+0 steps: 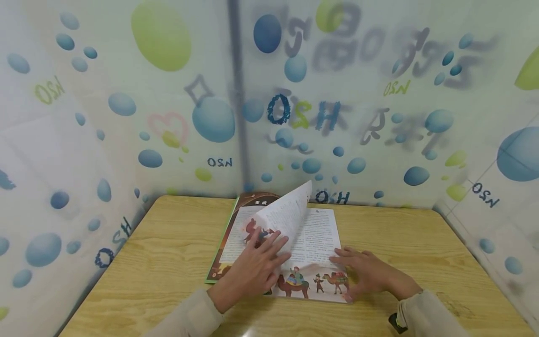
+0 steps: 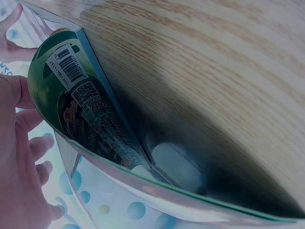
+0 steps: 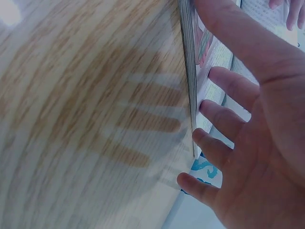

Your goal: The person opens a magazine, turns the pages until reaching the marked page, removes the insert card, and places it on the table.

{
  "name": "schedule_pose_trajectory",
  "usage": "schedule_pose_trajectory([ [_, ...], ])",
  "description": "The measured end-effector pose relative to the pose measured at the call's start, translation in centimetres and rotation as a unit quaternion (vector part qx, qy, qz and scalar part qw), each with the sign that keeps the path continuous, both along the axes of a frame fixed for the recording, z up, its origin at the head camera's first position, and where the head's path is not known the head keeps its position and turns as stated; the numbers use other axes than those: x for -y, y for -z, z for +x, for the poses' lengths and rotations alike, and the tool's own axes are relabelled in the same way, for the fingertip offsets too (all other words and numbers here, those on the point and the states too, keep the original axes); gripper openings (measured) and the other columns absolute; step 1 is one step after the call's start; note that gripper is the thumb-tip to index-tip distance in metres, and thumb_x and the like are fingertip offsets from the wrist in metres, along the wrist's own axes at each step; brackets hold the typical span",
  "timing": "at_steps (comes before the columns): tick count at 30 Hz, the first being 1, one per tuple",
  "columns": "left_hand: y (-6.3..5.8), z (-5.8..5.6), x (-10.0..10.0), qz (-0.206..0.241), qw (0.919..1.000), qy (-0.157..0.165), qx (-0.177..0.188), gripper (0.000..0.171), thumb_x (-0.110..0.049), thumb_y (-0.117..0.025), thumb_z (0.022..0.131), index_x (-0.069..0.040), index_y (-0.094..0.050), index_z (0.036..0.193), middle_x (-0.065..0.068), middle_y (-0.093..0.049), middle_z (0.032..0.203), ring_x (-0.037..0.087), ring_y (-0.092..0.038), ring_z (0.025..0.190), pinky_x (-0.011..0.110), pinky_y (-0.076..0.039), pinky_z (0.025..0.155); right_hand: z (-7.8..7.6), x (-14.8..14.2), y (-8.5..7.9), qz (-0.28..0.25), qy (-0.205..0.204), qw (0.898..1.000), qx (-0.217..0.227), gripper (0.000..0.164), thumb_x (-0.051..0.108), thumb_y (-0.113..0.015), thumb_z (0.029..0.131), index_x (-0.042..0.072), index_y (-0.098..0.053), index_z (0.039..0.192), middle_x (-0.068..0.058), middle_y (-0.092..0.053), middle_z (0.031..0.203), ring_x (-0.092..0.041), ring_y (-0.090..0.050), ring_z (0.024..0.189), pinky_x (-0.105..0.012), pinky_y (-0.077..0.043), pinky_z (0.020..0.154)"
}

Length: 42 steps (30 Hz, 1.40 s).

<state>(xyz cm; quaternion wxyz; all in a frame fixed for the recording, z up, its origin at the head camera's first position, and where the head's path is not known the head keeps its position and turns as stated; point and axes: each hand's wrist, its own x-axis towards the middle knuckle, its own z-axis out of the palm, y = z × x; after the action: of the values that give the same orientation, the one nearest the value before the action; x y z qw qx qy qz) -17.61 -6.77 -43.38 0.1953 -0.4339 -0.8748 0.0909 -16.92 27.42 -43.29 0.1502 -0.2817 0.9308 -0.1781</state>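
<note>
An illustrated magazine [image 1: 317,243] lies spread on the wooden table, with camels drawn along the bottom of its right page. One leaf [image 1: 290,210] stands curled up near the middle, folding over toward the left. My left hand [image 1: 257,264] rests on this curled leaf with its fingers spread. In the left wrist view, the back cover [image 2: 71,81] with its barcode bows up from the table beside that hand. At the right edge of the magazine, my right hand [image 1: 370,274] touches the page with extended fingers, its thumb near the lower corner.
The wooden table [image 1: 177,243] reaches back to a white curtain [image 1: 362,70] printed with blue and green bubbles, which encloses it on the left, back and right. A dark object [image 1: 396,323] shows at my right cuff.
</note>
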Motion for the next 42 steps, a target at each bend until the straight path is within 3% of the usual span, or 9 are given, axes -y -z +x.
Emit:
schedule_pose_trajectory([
  [7,0.11,0.09,0.15,-0.007,0.9997,-0.008,0.024,0.042,-0.032,-0.046,0.099,-0.029,-0.061,0.138,0.004,-0.039,0.157,0.026,-0.028,0.148,0.063,-0.023,0.113,-0.04,-0.01,0.19,0.000,0.006,1.000,0.005,0.096,0.058,-0.082,0.068,0.013,-0.049,0.147,-0.019,-0.038,0.155,-0.048,-0.030,0.142,-0.075,-0.021,0.103],
  [21,0.19,0.15,0.36,0.021,0.9965,-0.023,0.078,0.035,-0.034,-0.051,0.094,-0.015,-0.066,0.119,0.005,-0.048,0.150,0.026,-0.032,0.146,0.066,-0.023,0.111,-0.04,-0.06,0.35,0.003,0.009,1.000,0.004,0.097,0.058,-0.083,0.067,0.013,-0.050,0.147,-0.019,-0.039,0.155,-0.048,-0.030,0.142,-0.076,-0.021,0.103],
  [31,0.37,0.49,0.50,0.008,0.9889,-0.057,0.137,0.046,-0.046,-0.053,0.096,-0.017,-0.062,0.130,0.005,-0.048,0.150,0.028,-0.039,0.142,0.064,-0.042,0.098,-0.23,-0.01,0.53,0.014,0.014,1.000,-0.007,0.095,0.061,-0.081,0.068,0.014,-0.052,0.146,-0.017,-0.041,0.154,-0.046,-0.030,0.143,-0.075,-0.022,0.103],
  [38,0.55,0.46,0.74,0.033,0.9838,-0.059,0.166,0.049,-0.045,-0.055,0.095,-0.016,-0.060,0.135,0.008,-0.046,0.152,0.031,-0.039,0.142,0.066,-0.043,0.095,-0.31,0.03,0.54,0.018,0.012,1.000,-0.013,0.096,0.063,-0.079,0.068,0.013,-0.052,0.145,-0.017,-0.042,0.153,-0.047,-0.030,0.142,-0.075,-0.023,0.103],
  [42,0.66,0.48,0.82,0.031,0.9853,-0.057,0.158,0.050,-0.046,-0.054,0.096,-0.016,-0.061,0.134,0.008,-0.046,0.151,0.031,-0.040,0.141,0.066,-0.045,0.093,-0.35,0.07,0.61,0.019,0.010,1.000,-0.020,0.096,0.066,-0.078,0.068,0.013,-0.054,0.144,-0.017,-0.043,0.152,-0.047,-0.032,0.141,-0.074,-0.024,0.103],
])
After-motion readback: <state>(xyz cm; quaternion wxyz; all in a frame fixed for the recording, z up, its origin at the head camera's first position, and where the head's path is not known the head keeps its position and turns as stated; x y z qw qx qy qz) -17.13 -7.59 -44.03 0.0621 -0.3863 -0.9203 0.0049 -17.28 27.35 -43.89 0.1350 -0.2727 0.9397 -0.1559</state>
